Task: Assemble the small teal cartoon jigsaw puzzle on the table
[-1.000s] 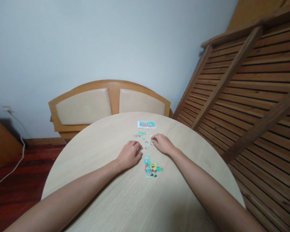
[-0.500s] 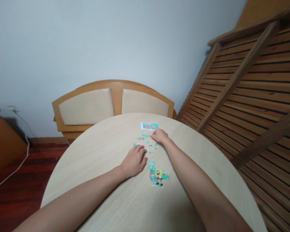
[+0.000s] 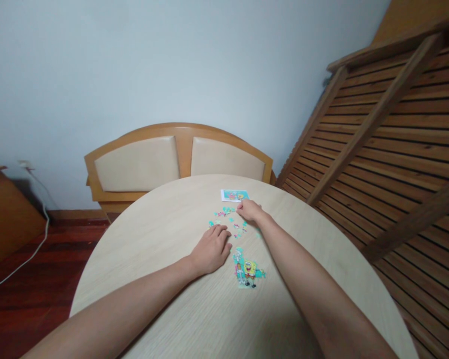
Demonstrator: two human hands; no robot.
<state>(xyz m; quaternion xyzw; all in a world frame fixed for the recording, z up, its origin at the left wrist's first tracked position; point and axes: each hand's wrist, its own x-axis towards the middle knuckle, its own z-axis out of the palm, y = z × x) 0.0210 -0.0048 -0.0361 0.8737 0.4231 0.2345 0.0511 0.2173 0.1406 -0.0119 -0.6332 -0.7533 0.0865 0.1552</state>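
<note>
My left hand (image 3: 212, 248) rests on the table with its fingers loosely bent and apart, holding nothing that shows. Just beyond its fingertips lie loose jigsaw puzzle pieces (image 3: 229, 210), green, pink and white. My right hand (image 3: 249, 210) reaches to the far side of these pieces, thumb and fingers drawn together low over the table. Whatever is between those fingertips is too small to make out. Nearer to me, right of my left hand, lies a partly joined jigsaw puzzle (image 3: 249, 273) with a yellow square cartoon figure and a taller pale one.
A picture card (image 3: 233, 195) with cartoon figures lies behind the loose pieces, its right corner partly behind my right hand. The round wooden table (image 3: 142, 249) meets a padded headboard (image 3: 185, 149) at the wall. A slatted wooden frame (image 3: 389, 139) leans at the right.
The whole view has shifted slightly, so everything appears a little farther right. Both hands stay in nearly the same place over the table, and the joined puzzle looks the same.
</note>
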